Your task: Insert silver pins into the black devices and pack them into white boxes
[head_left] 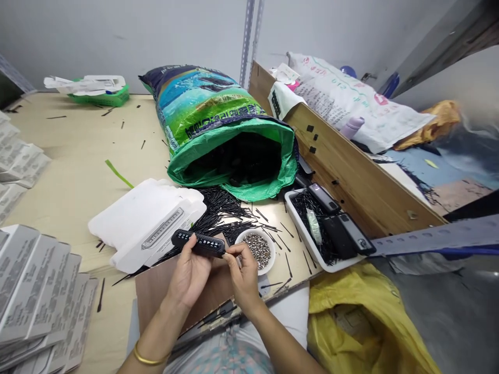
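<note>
My left hand [190, 280] is closed round a long black case [199, 243] with rounded ends and a row of small pale marks along its face. The thumb lies over its front. At the case's right end, my right hand [245, 272] pinches with thumb and fingertips; what sits between them is too small to make out. Just right of those fingers stands a white bowl [272, 262] of small shiny metal pieces [257, 248]. Thin black sticks [224, 208] lie in a heap behind both hands. Beneath the hands is a brown board [156, 291].
Flattened white cartons [128, 223] lie to the left, beside stacked printed boxes [35, 291]. An open green-lined sack [230, 122] fills the back. Right of the bowl, a white tray [290, 200] holds black sticks and devices along a wooden partition [362, 171]. A yellow bag [362, 291] hangs below.
</note>
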A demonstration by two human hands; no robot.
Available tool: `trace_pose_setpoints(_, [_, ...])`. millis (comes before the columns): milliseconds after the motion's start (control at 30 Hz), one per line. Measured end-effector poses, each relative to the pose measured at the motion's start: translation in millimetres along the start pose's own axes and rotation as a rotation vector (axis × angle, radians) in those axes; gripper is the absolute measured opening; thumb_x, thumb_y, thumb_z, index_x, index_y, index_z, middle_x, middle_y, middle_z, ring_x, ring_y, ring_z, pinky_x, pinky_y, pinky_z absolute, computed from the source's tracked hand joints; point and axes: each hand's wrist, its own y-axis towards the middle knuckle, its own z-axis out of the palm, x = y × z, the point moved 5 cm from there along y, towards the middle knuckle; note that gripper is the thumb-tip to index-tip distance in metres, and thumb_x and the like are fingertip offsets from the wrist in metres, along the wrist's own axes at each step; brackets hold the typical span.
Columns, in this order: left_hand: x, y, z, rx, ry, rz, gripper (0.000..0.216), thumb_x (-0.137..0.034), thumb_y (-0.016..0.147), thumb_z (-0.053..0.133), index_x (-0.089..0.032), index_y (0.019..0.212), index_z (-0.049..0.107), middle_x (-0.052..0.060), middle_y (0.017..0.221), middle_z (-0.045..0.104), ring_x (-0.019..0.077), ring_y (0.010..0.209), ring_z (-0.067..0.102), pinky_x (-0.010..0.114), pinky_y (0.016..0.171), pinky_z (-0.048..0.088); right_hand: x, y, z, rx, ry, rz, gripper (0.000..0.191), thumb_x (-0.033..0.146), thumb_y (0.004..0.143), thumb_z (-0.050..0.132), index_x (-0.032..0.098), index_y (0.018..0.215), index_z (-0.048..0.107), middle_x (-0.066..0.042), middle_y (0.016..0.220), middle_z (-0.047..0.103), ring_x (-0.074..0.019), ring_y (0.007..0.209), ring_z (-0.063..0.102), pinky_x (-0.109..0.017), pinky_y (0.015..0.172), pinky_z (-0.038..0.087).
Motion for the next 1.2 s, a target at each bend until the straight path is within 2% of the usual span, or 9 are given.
trace_pose_setpoints(133, [-1,-1,-3,0.027,0.166,-0.014,0.019,-0.010,0.091,0.049,-0.011,0.100,0.066,0.010,0.101,0.066,0.0162,0.089,0.063,0.028,0.078,0.055,-7,6,-12,-0.026,0.035,0.076,0.011,0.025,0.088,0.055,0.016,0.087,0.061,-0.003,0.082,0.060,-0.0137,0.080,0.056,-0.026,0.074,0.043])
trace_pose_setpoints(233, [-1,-1,-9,-0.012,0.147,0.012,0.023,-0.007,0.089,0.051,-0.011,0.106,0.066,0.010,0.103,0.067,0.0152,0.088,0.063,0.030,0.083,0.054,-9,8,-17,0.004,0.031,0.058,0.012,0.027,0.088,0.056,0.016,0.088,0.061,-0.003,0.084,0.060,-0.0136,0.082,0.056,-0.026,0.076,0.042])
trace_pose_setpoints(367, [3,-2,-11,0.003,0.151,0.016,0.027,-0.009,0.087,0.055,-0.010,0.113,0.064,0.012,0.110,0.065,0.0171,0.093,0.063,0.033,0.089,0.052,-9,9,-22,0.007,-0.014,-0.002,0.014,0.026,0.090,0.052,0.015,0.085,0.059,-0.003,0.082,0.059,-0.0136,0.080,0.055,-0.027,0.075,0.042])
trace_pose_setpoints(633, [4,-4,-11,0.006,0.129,0.024,0.034,-0.009,0.088,0.054,-0.014,0.121,0.059,0.012,0.111,0.065,0.0166,0.095,0.063,0.035,0.091,0.052,-12,7,-27,-0.055,0.052,0.051,0.018,0.030,0.091,0.053,0.014,0.087,0.061,-0.006,0.086,0.060,-0.0157,0.085,0.056,-0.029,0.078,0.044])
trace_pose_setpoints(867, [3,-6,-13,0.034,0.148,0.020,0.022,-0.009,0.087,0.057,-0.011,0.108,0.064,0.011,0.106,0.066,0.0159,0.094,0.063,0.033,0.088,0.054,-1,4,-24,-0.044,-0.028,-0.058,0.013,0.025,0.091,0.053,0.016,0.088,0.062,-0.005,0.086,0.060,-0.0160,0.086,0.056,-0.031,0.079,0.044])
trace_pose_setpoints(1033, [2,-9,-15,0.013,0.143,0.022,0.008,-0.007,0.085,0.058,-0.009,0.087,0.065,0.008,0.093,0.067,0.0148,0.089,0.063,0.030,0.082,0.056,12,6,-25,0.011,-0.162,-0.206,0.011,0.018,0.092,0.050,0.017,0.085,0.059,-0.004,0.082,0.060,-0.0157,0.082,0.053,-0.032,0.077,0.042])
trace_pose_setpoints(1100, [0,-9,-16,0.025,0.168,0.016,0.008,-0.007,0.084,0.058,-0.008,0.087,0.066,0.009,0.092,0.066,0.0150,0.088,0.063,0.029,0.081,0.056,16,6,-24,0.038,-0.214,-0.268,0.011,0.015,0.092,0.049,0.018,0.085,0.058,-0.004,0.081,0.060,-0.0156,0.081,0.053,-0.032,0.078,0.041])
trace_pose_setpoints(1200, [-2,-9,-18,0.098,0.221,-0.015,0.009,-0.011,0.084,0.060,-0.007,0.090,0.066,0.011,0.099,0.066,0.0176,0.091,0.063,0.034,0.083,0.056,17,4,-19,0.066,-0.206,-0.299,0.012,0.014,0.092,0.048,0.018,0.085,0.057,-0.003,0.080,0.059,-0.0153,0.079,0.053,-0.031,0.073,0.041])
